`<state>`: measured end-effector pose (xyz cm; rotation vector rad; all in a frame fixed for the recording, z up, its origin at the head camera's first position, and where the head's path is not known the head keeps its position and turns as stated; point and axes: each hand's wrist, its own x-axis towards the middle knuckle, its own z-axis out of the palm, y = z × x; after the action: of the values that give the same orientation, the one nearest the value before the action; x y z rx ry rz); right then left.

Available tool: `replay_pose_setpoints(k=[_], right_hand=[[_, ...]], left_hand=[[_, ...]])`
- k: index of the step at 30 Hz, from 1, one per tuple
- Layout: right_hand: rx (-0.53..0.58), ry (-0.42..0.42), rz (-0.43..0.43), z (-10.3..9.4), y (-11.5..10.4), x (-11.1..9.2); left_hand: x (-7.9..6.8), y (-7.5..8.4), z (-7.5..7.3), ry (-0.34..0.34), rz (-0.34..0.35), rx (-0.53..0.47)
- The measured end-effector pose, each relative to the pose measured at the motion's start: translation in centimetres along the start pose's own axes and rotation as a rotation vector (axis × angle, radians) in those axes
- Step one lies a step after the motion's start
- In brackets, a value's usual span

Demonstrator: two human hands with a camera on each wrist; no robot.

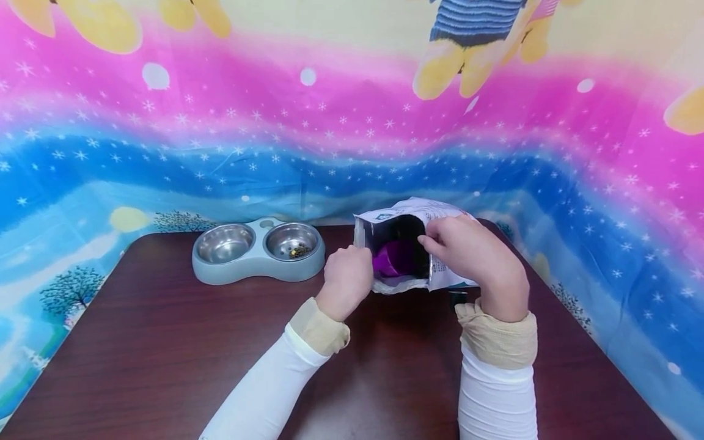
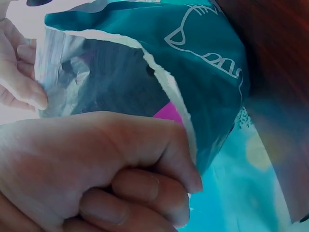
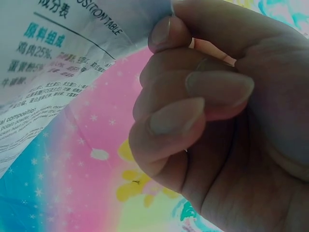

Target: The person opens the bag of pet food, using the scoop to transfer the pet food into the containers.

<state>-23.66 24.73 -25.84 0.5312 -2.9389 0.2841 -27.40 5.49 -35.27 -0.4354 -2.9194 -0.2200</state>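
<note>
A pet food bag [image 1: 409,211] lies on its side at the back of the table, its torn mouth facing me. Inside the mouth sits a purple scoop or cup [image 1: 393,258], partly in shadow. My left hand [image 1: 348,278] pinches the left edge of the mouth; in the left wrist view its fingers are curled at the bag's teal side [image 2: 212,96]. At the opposite edge, my right hand [image 1: 473,253] pinches the rim between thumb and forefinger. Its other fingers curl loosely beside the printed panel [image 3: 43,72] in the right wrist view.
Left of the bag stands a grey-blue double feeder [image 1: 242,270] with two steel bowls. The right bowl holds some kibble [image 1: 299,250]. A small dark object [image 1: 458,297] shows below the bag near my right wrist. A patterned cloth [image 1: 308,128] hangs behind the brown table [image 1: 181,342].
</note>
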Motion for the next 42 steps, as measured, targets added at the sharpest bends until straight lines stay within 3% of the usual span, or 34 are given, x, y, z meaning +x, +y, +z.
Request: replay_pose_setpoints(k=[11, 24, 29, 37, 42], right_hand=[[-0.005, -0.002, -0.010, -0.6, -0.1, 0.1], [0.007, -0.012, -0.020, -0.4, 0.5, 0.2], [0.029, -0.035, -0.001, -0.3, 0.5, 0.1], [0.044, -0.052, 0.029, -0.2, 0.5, -0.3], [0.047, -0.047, 0.010, -0.1, 0.4, -0.2]], left_hand=[[0.2, -0.7, -0.2, 0.043, 0.048, -0.016], [0.1, -1.0, 0.7, 0.109, 0.114, -0.025], [0.5, -2.0, 0.4, 0.019, 0.108, -0.109], [1.4, -4.9, 0.0, -0.124, 0.102, -0.209], [1.7, -6.5, -0.2, -0.169, 0.088, -0.288]])
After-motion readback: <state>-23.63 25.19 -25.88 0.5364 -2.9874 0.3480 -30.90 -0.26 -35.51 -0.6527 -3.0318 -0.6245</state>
